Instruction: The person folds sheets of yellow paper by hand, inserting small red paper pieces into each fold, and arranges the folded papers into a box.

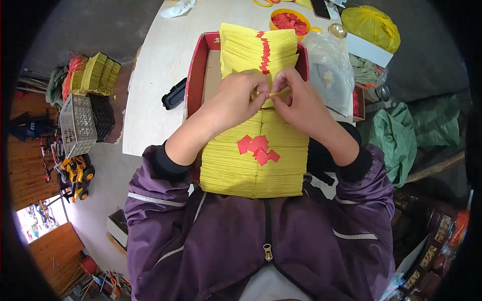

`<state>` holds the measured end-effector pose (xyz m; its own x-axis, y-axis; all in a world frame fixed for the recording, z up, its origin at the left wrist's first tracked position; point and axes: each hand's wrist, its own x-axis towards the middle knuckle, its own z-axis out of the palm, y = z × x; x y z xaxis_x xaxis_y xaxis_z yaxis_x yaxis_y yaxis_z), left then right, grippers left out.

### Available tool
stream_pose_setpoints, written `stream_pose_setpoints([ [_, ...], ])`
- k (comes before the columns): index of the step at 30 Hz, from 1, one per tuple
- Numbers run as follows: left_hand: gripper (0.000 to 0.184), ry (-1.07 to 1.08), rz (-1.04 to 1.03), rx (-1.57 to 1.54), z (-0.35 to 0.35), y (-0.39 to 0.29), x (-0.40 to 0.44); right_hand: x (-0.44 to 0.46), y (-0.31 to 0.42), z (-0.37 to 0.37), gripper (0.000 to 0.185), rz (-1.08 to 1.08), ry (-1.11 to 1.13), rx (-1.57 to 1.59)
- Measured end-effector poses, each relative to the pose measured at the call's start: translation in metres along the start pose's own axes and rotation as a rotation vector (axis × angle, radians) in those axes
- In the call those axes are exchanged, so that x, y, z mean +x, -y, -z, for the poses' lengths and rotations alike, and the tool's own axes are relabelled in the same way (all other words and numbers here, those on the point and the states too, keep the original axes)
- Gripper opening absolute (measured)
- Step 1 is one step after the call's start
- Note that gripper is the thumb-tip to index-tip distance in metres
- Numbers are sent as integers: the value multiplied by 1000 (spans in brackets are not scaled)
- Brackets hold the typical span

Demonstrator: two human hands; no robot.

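Note:
Both my hands meet over a long stack of folded yellow paper. My left hand and my right hand have their thumbs and fingertips closed on the edge of a yellow paper sheet. Whether a red piece is between the fingertips is hard to see. Beyond them, more yellow sheets fan upward, with a line of red paper bits down their middle. Several loose red paper squares lie on the near stack. The stack rests in and over a red-edged box.
An orange-yellow bowl of red paper pieces stands at the back of the white table. A black object lies left of the box. To the right are a clear plastic bag and a white box under a yellow bag.

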<state>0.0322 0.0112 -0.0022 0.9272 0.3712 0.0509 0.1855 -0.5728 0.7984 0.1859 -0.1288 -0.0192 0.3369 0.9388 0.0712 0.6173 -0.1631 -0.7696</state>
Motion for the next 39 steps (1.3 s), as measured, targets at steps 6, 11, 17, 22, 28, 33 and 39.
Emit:
stream_pose_setpoints([
  [6,8,-66,59,49,-5,18,5,-10,0,-1,16,233,51,-159],
  [11,10,-275,-153,253,-4,27,1,-7,-7,-7,10,344,92,-296],
  [17,11,-81,62,147,15,-4,-10,4,-1,-4,8,70,123,-172],
  [22,10,153,309,13,15,-4,-12,2,0,-7,11,73,84,-160],
  [28,11,101,213,28,11,-2,-6,-12,-6,-1,19,128,59,-159],
  [33,13,44,156,-8,3,10,-2,-5,-1,7,22,195,83,-203],
  [39,11,100,205,31,6,1,1,14,3,7,24,290,18,-276],
])
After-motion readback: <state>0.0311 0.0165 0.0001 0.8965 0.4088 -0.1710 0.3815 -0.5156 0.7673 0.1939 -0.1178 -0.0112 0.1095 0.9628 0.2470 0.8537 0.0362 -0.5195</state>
